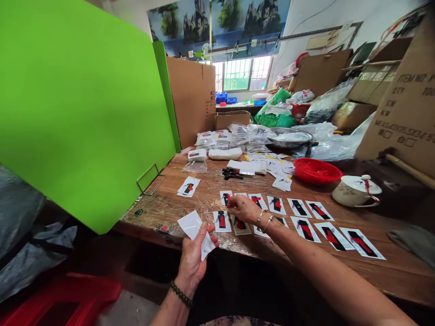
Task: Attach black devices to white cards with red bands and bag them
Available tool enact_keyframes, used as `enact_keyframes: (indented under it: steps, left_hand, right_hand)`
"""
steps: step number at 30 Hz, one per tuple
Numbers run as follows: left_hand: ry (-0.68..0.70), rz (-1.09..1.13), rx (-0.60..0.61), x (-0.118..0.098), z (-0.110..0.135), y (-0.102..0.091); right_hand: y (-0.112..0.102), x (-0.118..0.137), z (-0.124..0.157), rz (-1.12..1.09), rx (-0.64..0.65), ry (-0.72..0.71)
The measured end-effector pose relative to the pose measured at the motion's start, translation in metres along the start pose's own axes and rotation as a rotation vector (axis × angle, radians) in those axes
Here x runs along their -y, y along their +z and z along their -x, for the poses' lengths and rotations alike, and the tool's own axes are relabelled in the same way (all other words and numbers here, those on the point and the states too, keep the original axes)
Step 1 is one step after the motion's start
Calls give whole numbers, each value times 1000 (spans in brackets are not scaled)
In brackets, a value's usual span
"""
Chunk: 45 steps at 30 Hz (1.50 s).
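Note:
My left hand (197, 246), a dark beaded bracelet on its wrist, grips a few white cards (190, 222) between thumb and fingers, over the table's front edge. With fingers bent together, my right hand (245, 208) is at the left end of two rows of white cards, right by a card with a black and red piece (224, 198). What its fingertips pinch, if anything, is hidden. Below it lies another card with a black and red piece (222, 221). My right hand and forearm cover parts of several cards. More such cards (310, 228) stretch to the right.
A small stack of cards (189, 186) lies left. Behind are black strips (233, 174), loose printed cards (282, 183) and plastic-bagged packs (220, 136). A red bowl (317, 172) and lidded mug (355, 191) stand right. A green panel (84, 99) blocks the left.

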<state>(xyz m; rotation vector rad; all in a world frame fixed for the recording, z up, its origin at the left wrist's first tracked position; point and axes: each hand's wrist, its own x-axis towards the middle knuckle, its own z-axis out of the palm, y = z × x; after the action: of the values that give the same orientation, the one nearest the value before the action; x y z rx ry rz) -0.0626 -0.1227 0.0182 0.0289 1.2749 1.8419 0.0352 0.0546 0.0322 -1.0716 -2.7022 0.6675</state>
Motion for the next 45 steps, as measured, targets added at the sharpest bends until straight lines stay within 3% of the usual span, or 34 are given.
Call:
enact_keyframes:
  steps: [4,12,23,36,45]
  left_hand:
    - [-14,-46,77,6,-12,13]
    - [-15,-96,89,16,-32,14]
    - [-26,-152,96,16,-33,19]
    - [12,-216,117,21,-38,14]
    - [7,-220,126,17,-33,19]
  right_hand:
    - [5,3,-17,53,110,-33]
    - [17,2,-30,115,128,-45]
    - [7,12,-37,163,289,12]
    - [11,21,-35,252,250,43]
    - [16,20,-36,178,204,36]
